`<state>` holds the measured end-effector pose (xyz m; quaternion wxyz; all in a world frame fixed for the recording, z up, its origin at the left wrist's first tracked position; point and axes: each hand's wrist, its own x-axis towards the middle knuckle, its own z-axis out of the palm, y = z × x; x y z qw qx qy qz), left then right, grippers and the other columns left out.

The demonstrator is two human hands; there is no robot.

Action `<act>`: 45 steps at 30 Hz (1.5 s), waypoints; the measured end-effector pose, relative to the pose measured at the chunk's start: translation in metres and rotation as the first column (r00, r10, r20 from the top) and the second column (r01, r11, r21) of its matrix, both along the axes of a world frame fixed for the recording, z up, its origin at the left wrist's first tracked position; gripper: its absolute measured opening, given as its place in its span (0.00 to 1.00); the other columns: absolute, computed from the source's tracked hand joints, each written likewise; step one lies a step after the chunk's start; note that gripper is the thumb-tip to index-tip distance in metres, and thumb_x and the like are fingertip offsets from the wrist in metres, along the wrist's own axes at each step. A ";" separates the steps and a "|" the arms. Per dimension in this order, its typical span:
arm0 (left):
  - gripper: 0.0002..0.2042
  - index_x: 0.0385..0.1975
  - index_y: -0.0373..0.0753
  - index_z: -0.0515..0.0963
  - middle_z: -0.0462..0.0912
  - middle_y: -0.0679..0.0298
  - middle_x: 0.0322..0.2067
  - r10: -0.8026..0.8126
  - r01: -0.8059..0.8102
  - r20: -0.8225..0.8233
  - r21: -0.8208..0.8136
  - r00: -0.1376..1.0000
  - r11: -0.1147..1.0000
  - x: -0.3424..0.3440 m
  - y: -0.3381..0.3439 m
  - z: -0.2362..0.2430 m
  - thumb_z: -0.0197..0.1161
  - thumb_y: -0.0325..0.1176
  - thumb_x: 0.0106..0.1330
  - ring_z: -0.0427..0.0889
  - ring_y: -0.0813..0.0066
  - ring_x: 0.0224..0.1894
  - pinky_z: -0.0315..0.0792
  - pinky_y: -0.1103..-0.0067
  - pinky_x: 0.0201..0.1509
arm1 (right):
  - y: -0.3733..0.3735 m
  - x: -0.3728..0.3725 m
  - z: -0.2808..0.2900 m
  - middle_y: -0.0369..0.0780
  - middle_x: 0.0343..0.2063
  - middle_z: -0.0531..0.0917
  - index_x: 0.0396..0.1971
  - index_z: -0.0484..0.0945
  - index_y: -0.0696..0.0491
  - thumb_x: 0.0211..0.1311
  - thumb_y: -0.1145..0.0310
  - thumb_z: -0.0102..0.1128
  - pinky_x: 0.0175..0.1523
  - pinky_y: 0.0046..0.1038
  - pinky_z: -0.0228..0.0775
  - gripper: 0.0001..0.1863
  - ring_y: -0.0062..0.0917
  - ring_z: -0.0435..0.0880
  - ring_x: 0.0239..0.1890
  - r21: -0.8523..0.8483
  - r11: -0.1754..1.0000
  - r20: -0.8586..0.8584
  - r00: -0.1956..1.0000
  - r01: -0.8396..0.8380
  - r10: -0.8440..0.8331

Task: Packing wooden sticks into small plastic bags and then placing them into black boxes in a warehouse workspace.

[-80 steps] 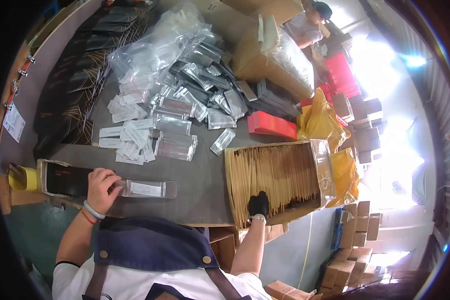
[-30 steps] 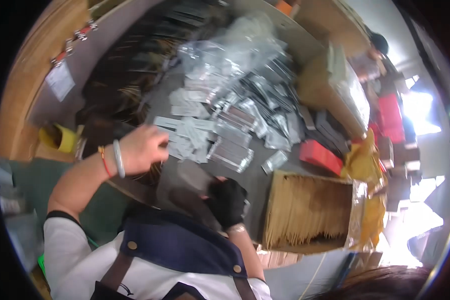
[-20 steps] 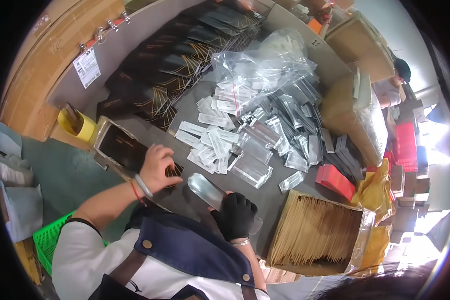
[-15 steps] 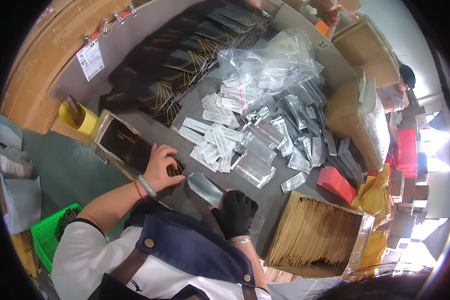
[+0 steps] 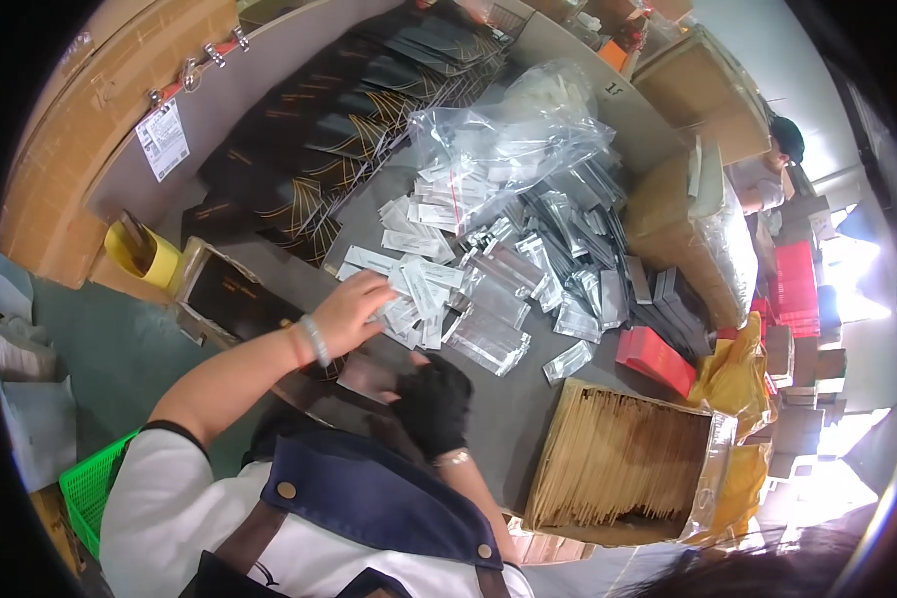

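My left hand (image 5: 349, 311), bare with a bracelet at the wrist, reaches over the near-left edge of a heap of slim white packets (image 5: 424, 289). Its fingers and thumb look apart, with no packet plainly between them. A black half-finger glove covers my right hand (image 5: 433, 404), which is closed on a flat, shiny see-through pouch (image 5: 367, 380) low over the grey table. Part of the pouch lies hidden behind the glove. Beyond the white packets, clear flat sleeves (image 5: 488, 339) and silvery dark packets (image 5: 568, 229) lie in a loose pile.
Black printed folders (image 5: 319, 130) overlap along the back left. A large clear bag (image 5: 518, 130) sits on the pile. At right stand red cards (image 5: 656, 359) and a carton packed with brown cards (image 5: 623, 463). At left are an open box (image 5: 191, 269) and a yellow container (image 5: 145, 261).
My left hand has moved forward and right to the white packets. My right hand has shifted left and tilted, keeping the pouch. The view has swung slightly.
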<state>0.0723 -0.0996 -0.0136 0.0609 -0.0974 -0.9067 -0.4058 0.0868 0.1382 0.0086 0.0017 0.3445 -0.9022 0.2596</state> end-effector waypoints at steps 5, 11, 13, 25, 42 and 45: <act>0.18 0.43 0.45 0.80 0.78 0.65 0.44 -0.101 0.017 -0.192 -0.395 0.976 0.919 -0.064 0.013 -0.011 0.70 0.31 0.49 0.72 0.64 0.52 0.63 0.65 0.59 | 0.135 -0.001 0.007 0.44 0.44 0.79 0.44 0.77 0.55 0.46 0.66 0.73 0.55 0.39 0.68 0.23 0.40 0.76 0.51 -0.059 0.799 0.035 0.801 0.599 -0.598; 0.06 0.30 0.52 0.87 0.80 0.73 0.33 -0.195 0.127 -0.098 -0.472 0.976 0.872 -0.076 0.007 -0.004 0.69 0.37 0.52 0.74 0.70 0.45 0.63 0.70 0.52 | 0.294 0.047 -0.005 0.48 0.42 0.80 0.39 0.78 0.61 0.50 0.67 0.68 0.55 0.36 0.69 0.17 0.40 0.79 0.47 0.053 0.338 -0.166 0.342 0.940 -0.925; 0.06 0.30 0.52 0.87 0.81 0.72 0.34 -0.205 0.187 0.015 -0.479 0.979 0.858 -0.077 0.014 0.001 0.68 0.38 0.53 0.75 0.69 0.46 0.63 0.67 0.53 | 0.310 0.051 -0.015 0.48 0.41 0.81 0.36 0.79 0.60 0.50 0.66 0.66 0.53 0.37 0.71 0.16 0.41 0.79 0.46 0.180 0.287 -0.272 0.328 0.941 -0.905; 0.05 0.26 0.45 0.86 0.85 0.61 0.25 -0.143 0.215 0.217 -0.355 0.966 0.910 -0.089 0.009 0.029 0.67 0.37 0.54 0.84 0.62 0.31 0.76 0.69 0.39 | 0.301 0.030 -0.002 0.50 0.32 0.82 0.30 0.78 0.58 0.47 0.70 0.60 0.44 0.41 0.73 0.10 0.45 0.81 0.39 0.331 0.309 0.041 0.313 0.892 -0.949; 0.05 0.23 0.42 0.85 0.82 0.55 0.23 -0.146 0.219 0.200 -0.415 0.969 0.883 -0.092 0.004 0.013 0.64 0.34 0.52 0.82 0.53 0.30 0.75 0.65 0.37 | 0.300 0.020 0.008 0.51 0.32 0.82 0.30 0.77 0.56 0.49 0.68 0.55 0.45 0.45 0.71 0.10 0.48 0.80 0.40 0.424 0.372 0.070 0.380 0.826 -0.922; 0.04 0.20 0.42 0.85 0.82 0.56 0.22 -0.062 0.111 0.137 -0.388 0.989 0.915 -0.085 0.012 0.030 0.67 0.34 0.50 0.82 0.57 0.29 0.75 0.65 0.36 | 0.293 0.014 0.008 0.50 0.34 0.82 0.32 0.75 0.56 0.50 0.63 0.56 0.45 0.46 0.71 0.12 0.47 0.80 0.41 0.511 0.327 0.059 0.347 0.795 -0.936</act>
